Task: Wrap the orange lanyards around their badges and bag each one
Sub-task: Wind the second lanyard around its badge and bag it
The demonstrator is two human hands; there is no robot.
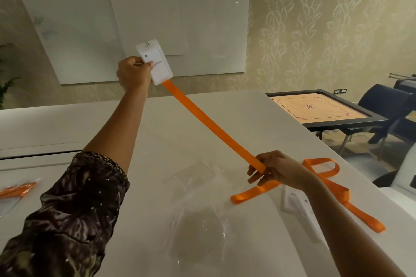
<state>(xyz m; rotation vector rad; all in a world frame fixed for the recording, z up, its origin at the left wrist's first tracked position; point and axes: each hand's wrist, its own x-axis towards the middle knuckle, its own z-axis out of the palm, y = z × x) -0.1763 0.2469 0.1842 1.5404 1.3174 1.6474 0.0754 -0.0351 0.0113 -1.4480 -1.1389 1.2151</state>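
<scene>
The left hand [135, 72] is up high, far out over the white table [157, 141]. Its fingers are closed tight on a white badge [155, 60]. The badge is a flat card in a clear holder with a small metal ring at the top and some dark letters on it. An orange lanyard [211, 128] comes out from under the badge. It is a flat, wide strap, pulled straight and tight down to the right hand [276, 170]. The right hand pinches the strap low, just above the table. Past that hand the strap lies loose in loops on the table. A second white badge [295, 200] lies flat under the right arm. Clear plastic bags [198, 209] lie between the two arms. At the left edge sits a bagged orange lanyard [15, 190].
</scene>
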